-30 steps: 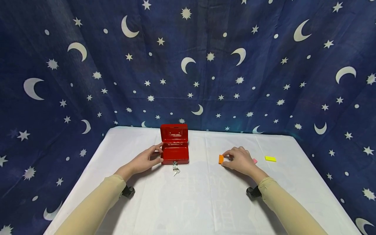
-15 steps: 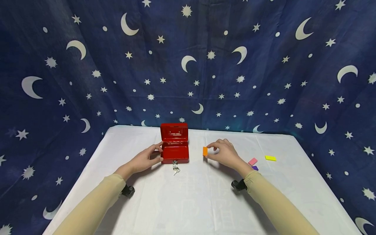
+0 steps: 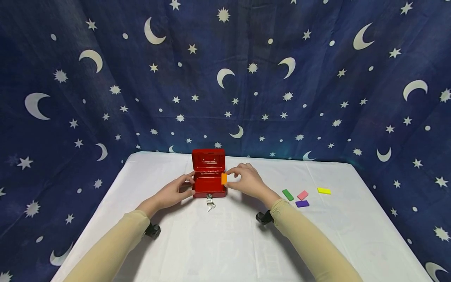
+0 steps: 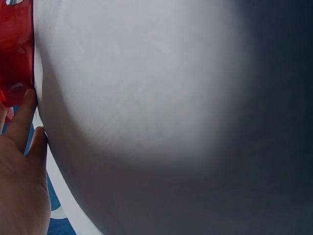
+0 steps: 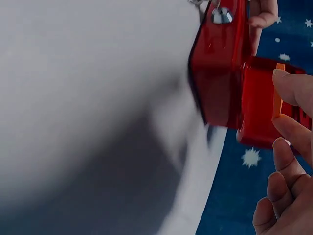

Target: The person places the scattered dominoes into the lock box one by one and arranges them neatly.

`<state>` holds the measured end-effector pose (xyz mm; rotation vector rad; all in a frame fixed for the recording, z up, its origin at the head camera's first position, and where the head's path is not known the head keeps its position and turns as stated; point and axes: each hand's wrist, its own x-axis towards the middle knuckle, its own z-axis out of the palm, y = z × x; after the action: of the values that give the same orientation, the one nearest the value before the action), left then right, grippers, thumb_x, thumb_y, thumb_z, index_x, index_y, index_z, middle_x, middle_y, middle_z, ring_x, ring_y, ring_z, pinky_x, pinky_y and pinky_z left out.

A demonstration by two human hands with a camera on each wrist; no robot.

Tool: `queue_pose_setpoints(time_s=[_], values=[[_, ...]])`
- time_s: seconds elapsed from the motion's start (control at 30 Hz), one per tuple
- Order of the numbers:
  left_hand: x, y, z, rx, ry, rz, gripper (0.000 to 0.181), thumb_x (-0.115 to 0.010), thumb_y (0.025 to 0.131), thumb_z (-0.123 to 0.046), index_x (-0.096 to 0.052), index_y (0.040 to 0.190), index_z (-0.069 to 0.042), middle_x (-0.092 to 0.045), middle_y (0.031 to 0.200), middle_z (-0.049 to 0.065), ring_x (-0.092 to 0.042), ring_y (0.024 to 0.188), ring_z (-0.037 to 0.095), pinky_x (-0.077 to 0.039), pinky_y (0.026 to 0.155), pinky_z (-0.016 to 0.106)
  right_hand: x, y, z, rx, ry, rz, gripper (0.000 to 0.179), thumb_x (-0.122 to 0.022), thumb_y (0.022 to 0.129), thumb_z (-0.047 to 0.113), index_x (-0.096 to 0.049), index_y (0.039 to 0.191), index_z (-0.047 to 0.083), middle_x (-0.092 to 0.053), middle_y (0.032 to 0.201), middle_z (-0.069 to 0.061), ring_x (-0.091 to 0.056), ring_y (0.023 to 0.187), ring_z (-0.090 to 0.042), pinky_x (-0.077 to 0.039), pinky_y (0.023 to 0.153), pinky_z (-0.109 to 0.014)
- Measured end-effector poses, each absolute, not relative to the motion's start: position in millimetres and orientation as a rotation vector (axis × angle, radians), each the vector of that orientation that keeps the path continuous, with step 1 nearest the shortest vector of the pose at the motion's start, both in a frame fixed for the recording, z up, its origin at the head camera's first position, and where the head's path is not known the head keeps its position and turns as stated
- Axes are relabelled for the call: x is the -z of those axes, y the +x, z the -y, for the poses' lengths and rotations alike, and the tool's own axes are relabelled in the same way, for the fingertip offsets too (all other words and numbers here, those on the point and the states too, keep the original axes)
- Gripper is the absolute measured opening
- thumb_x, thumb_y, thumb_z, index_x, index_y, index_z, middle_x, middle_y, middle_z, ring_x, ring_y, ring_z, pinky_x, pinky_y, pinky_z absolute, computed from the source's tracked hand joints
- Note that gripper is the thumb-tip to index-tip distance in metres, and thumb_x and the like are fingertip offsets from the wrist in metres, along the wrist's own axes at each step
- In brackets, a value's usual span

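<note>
A red metal cash box (image 3: 210,193) stands with its lid (image 3: 208,158) raised toward the back. My left hand (image 3: 172,194) rests against the box's left side, thumb and fingers spread and touching it; the left wrist view shows only part of this hand (image 4: 22,181). Between thumb and finger of my right hand (image 3: 247,181) is a small orange block (image 3: 224,179), pinched upright over the box's right edge. The same orange block (image 5: 278,93) shows edge-on in the right wrist view, in front of the lid. A padlock with keys (image 3: 210,201) hangs at the box's front.
On the white tablecloth (image 3: 218,250), right of the box, lie a green block (image 3: 287,195), a pink block (image 3: 302,195), a purple block (image 3: 302,203) and a yellow block (image 3: 324,191). A dark blue curtain (image 3: 197,78) with moons and stars hangs behind the table.
My right hand has carried the orange block leftward from the loose blocks to the box, uncovering the green, pink and purple blocks. The left hand has stayed at the box.
</note>
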<state>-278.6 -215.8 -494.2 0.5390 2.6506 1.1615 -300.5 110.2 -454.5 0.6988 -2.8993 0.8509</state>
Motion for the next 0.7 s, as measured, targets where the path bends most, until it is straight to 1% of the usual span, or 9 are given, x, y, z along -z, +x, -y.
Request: queue_pose_setpoints(time_s=[0.13,0.2,0.4,0.53,0.6,0.7], values=[[495,-278,215,-1.149,0.525,-2.654,0.034,-0.07,0.097,-0.04,-0.054,0.123,-0.025,-0.028,0.167,-0.008,-0.042,0.145,0.026,-0.028,0.116,0.063,451,-302,-92,-0.856,0.726,2.913,0.043,-0.083,0.082,0.044,-0.075,0.119,0.023,-0.064,0.099,-0.004,-0.048,0.093,-0.018,-0.043,0.083,-0.038],[496,-279,215,-1.149,0.512,-2.658,0.034,-0.07,0.097,-0.039,-0.054,0.122,-0.025,-0.028,0.166,-0.01,-0.043,0.145,0.026,-0.028,0.116,0.062,450,-303,-84,-0.86,0.729,2.917,0.044,-0.083,0.082,0.044,-0.075,0.12,0.022,-0.064,0.098,-0.005,-0.047,0.093,-0.018,-0.043,0.08,-0.038],[496,-278,213,-1.156,0.528,-2.646,0.037,-0.069,0.097,-0.036,-0.054,0.127,-0.021,-0.028,0.167,-0.006,-0.042,0.145,0.027,-0.027,0.116,0.063,452,-308,-63,-0.816,0.733,2.936,0.046,-0.085,0.08,0.045,-0.075,0.119,0.024,-0.061,0.094,0.004,-0.047,0.092,-0.014,-0.044,0.078,-0.034],[494,-278,214,-1.146,0.529,-2.653,0.037,-0.069,0.098,-0.037,-0.054,0.128,-0.022,-0.028,0.167,-0.005,-0.041,0.146,0.028,-0.027,0.116,0.065,455,-311,-50,-0.766,0.746,2.951,0.048,-0.085,0.079,0.048,-0.075,0.12,0.026,-0.06,0.097,0.009,-0.048,0.095,-0.013,-0.044,0.083,-0.034],[494,-278,215,-1.15,0.522,-2.649,0.035,-0.069,0.098,-0.037,-0.055,0.127,-0.023,-0.028,0.167,-0.006,-0.04,0.146,0.027,-0.027,0.116,0.064,455,-312,-44,-0.739,0.766,2.955,0.047,-0.085,0.079,0.048,-0.076,0.12,0.026,-0.061,0.1,0.009,-0.049,0.098,-0.015,-0.045,0.087,-0.036],[494,-277,215,-1.165,0.528,-2.636,0.034,-0.069,0.098,-0.036,-0.055,0.126,-0.023,-0.027,0.167,-0.005,-0.041,0.146,0.028,-0.026,0.116,0.065,456,-313,-36,-0.684,0.791,2.969,0.045,-0.084,0.08,0.048,-0.076,0.119,0.026,-0.066,0.11,0.006,-0.05,0.105,-0.017,-0.045,0.093,-0.038]])
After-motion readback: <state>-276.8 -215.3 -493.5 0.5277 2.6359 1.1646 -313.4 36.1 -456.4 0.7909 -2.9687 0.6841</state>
